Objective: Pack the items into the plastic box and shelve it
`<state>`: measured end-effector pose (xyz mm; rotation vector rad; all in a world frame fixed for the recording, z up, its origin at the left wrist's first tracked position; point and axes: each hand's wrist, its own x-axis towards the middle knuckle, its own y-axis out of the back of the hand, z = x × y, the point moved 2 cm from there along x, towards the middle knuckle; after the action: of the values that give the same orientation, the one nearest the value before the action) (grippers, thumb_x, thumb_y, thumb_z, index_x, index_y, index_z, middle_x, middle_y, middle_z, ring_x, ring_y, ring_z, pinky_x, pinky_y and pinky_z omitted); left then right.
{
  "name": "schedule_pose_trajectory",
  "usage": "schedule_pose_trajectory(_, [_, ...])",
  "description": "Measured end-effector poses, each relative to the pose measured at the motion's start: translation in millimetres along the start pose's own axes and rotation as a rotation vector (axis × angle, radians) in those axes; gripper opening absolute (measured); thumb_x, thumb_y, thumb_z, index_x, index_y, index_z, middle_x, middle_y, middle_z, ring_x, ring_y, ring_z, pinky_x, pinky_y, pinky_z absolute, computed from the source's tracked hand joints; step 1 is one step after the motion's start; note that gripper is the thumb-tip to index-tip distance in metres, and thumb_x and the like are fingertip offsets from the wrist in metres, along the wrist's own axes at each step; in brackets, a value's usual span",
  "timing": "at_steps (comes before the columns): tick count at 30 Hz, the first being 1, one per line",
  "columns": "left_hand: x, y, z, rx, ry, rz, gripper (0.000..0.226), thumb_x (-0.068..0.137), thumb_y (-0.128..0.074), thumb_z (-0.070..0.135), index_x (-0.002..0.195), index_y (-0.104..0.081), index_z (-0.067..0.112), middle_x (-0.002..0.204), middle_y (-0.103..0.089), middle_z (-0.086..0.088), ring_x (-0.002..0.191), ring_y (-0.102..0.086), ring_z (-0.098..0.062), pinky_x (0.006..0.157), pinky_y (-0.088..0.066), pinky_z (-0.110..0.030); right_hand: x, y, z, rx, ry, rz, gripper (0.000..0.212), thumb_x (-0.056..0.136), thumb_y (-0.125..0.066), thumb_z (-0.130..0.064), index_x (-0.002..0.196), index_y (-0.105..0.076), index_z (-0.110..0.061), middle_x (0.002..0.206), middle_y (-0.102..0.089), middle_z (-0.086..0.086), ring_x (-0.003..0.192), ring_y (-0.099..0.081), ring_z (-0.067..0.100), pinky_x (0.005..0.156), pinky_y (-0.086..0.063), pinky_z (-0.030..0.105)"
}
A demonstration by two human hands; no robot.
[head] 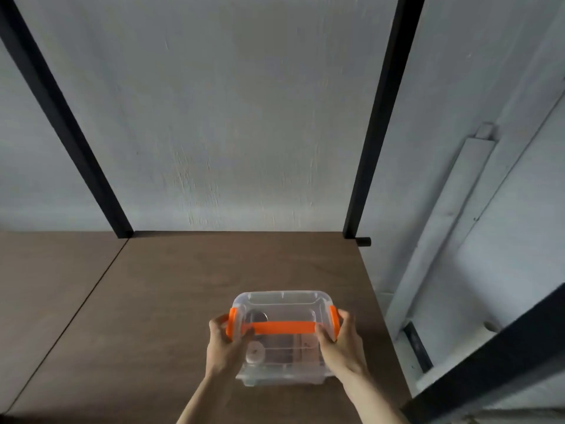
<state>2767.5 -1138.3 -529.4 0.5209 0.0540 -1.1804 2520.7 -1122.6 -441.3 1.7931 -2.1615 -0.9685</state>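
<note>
A clear plastic box (282, 304) with its lid on sits on the brown wooden shelf board (171, 301), near the right front. An orange handle (282, 327) lies flat across the lid, and orange clips sit at both ends. My left hand (224, 344) grips the box's left end at the clip. My right hand (341, 339) grips the right end in the same way. Through the lid I see blurred items inside, among them a small round whitish piece (255, 353).
Two black metal uprights (67, 123) (376, 117) rise from the shelf's back edge against a pale wall. A second board (46, 286) adjoins on the left. To the right are a black diagonal bar (495, 359) and a white wall channel (452, 215).
</note>
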Motion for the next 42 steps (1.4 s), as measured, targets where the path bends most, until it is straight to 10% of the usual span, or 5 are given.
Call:
schedule_pose_trajectory(22, [-62.5, 25.8, 37.8, 0.312, -0.094, -0.097, 0.074, 0.081, -0.069, 0.046, 0.145, -0.035, 0.03, 0.13, -0.06, -0.002, 0.11, -0.064, -0.026, 0.081, -0.049, -0.038, -12.4, -15.7, 19.5, -0.438, 0.112, 0.014, 0.068, 0.094, -0.041, -0.063, 0.149, -0.033, -0.024, 0.134, -0.058, -0.002, 0.118, -0.062, 0.016, 0.093, -0.055, 0.035])
schedule_pose_trajectory(42, [-253.1, 72.5, 40.5, 1.055, -0.426, -0.139, 0.061, 0.081, -0.048, 0.068, 0.13, -0.049, 0.031, 0.13, -0.058, 0.005, 0.124, -0.055, -0.021, 0.095, -0.045, -0.036, -162.8, 79.0, 52.9, -0.672, 0.401, -0.159, 0.053, 0.097, -0.051, -0.048, 0.143, -0.046, -0.022, 0.142, -0.05, 0.001, 0.131, -0.052, 0.023, 0.101, -0.047, 0.037])
